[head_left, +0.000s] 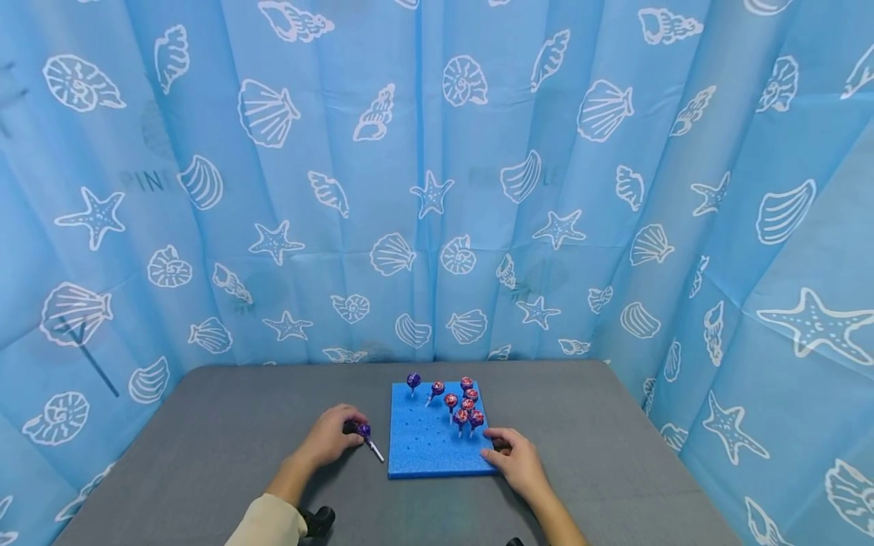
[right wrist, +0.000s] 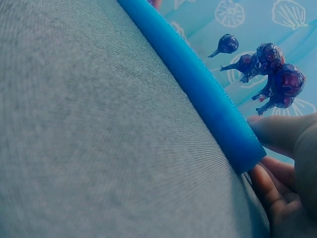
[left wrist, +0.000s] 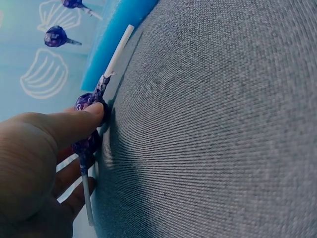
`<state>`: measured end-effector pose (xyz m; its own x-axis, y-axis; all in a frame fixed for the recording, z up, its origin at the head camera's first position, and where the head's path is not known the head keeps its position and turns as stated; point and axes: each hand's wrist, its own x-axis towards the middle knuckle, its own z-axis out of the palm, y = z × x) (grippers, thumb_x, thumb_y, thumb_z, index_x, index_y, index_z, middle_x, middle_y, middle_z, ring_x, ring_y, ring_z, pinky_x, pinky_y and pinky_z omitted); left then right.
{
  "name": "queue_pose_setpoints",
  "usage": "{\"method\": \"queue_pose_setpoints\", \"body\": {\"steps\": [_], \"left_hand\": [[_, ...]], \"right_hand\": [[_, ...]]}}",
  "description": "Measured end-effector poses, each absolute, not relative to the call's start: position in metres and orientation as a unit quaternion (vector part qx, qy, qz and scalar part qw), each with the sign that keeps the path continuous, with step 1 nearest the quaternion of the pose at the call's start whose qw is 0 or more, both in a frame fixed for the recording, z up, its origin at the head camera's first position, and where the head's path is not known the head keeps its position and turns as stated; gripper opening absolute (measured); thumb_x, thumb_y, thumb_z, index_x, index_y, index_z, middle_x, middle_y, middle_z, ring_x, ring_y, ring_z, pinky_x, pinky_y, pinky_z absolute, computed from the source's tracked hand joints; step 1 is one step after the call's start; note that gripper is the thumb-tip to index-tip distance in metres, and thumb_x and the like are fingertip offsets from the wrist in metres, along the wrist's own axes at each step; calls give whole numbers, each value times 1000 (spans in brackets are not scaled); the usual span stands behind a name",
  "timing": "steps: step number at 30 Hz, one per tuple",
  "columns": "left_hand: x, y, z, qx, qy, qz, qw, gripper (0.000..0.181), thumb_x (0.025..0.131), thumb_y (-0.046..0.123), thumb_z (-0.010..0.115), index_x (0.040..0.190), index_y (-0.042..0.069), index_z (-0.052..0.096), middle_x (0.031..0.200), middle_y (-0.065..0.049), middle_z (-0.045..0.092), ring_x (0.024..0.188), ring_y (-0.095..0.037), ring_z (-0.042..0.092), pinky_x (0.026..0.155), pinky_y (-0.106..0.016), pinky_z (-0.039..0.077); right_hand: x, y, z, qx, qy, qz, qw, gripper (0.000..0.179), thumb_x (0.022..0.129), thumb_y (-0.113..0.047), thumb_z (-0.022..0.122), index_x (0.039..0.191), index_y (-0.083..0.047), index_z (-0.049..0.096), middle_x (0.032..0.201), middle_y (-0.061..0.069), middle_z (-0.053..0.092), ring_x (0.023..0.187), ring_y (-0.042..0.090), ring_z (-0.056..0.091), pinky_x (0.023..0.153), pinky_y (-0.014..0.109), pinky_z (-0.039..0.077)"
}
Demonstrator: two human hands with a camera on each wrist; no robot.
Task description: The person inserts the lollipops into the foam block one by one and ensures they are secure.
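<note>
My left hand (head_left: 332,436) is on the table, left of a blue foam board (head_left: 416,455). Its thumb and fingers pinch a purple-wrapped lollipop (left wrist: 83,100), whose white stick points toward the board. A second purple lollipop (left wrist: 85,145) lies against the fingers, stick pointing the opposite way; whether it is also gripped is unclear. At the board's right edge, my right hand (head_left: 515,459) grips the foam, thumb and fingers on either side of the edge in the right wrist view. Several red-wrapped lollipops (head_left: 461,417) stand in the board's right half, with a purple lollipop (head_left: 413,381) at its back left.
Small holes (head_left: 418,438) dot the board's surface. A grey cloth-covered table (head_left: 259,409) lies under everything. Behind it hangs a blue curtain (head_left: 423,265) with white shell prints. Dark objects (head_left: 319,522) show near the wrists at the front.
</note>
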<state>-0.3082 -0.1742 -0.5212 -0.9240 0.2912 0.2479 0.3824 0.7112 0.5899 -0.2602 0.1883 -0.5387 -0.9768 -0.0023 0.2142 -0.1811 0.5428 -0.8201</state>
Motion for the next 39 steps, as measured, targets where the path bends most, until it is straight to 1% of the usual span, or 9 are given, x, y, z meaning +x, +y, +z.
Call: {"method": "queue_pose_setpoints", "body": {"steps": [6, 16, 25, 30, 33, 39], "left_hand": [[-309, -174, -523, -178, -923, -335, 71, 19, 81, 7, 77, 97, 14, 70, 113, -9, 62, 111, -34, 56, 96, -53, 39], [-308, -173, -526, -175, -923, -333, 81, 16, 85, 7, 73, 98, 15, 70, 111, -6, 63, 110, -33, 55, 95, -53, 39], [-307, -171, -523, -166, -920, -341, 94, 13, 87, 8, 71, 99, 13, 70, 116, -8, 62, 111, -33, 53, 94, -54, 39], [-308, -168, -519, -150, -918, -354, 97, 11, 91, 12, 68, 101, 12, 69, 107, -4, 64, 105, -28, 55, 91, -51, 41], [-308, -166, -517, -136, -915, -367, 93, 13, 93, 15, 66, 105, 10, 68, 103, -3, 64, 101, -26, 55, 88, -50, 43], [-308, -164, -515, -123, -887, -435, 95, 15, 95, 14, 63, 109, 9, 66, 102, -1, 65, 99, -21, 60, 86, -46, 47]], "right_hand": [[-260, 189, -538, 56, -873, 476, 94, 28, 82, -10, 77, 109, -6, 71, 103, 5, 65, 92, 20, 61, 72, 30, 49], [-260, 189, -539, 58, -874, 473, 95, 28, 82, -10, 77, 109, -5, 70, 104, 6, 65, 92, 21, 61, 73, 31, 50], [-260, 188, -538, 50, -876, 471, 95, 28, 83, -10, 77, 110, -6, 70, 103, 5, 65, 92, 21, 61, 73, 32, 50], [-260, 188, -538, 49, -873, 476, 93, 28, 82, -10, 77, 109, -6, 70, 103, 4, 65, 92, 20, 61, 73, 30, 49], [-260, 189, -538, 54, -873, 476, 93, 28, 82, -11, 78, 109, -5, 70, 103, 5, 65, 91, 20, 61, 72, 30, 49], [-261, 189, -538, 52, -877, 469, 87, 28, 83, -10, 77, 110, -7, 70, 103, 4, 65, 92, 19, 61, 73, 32, 49]]}}
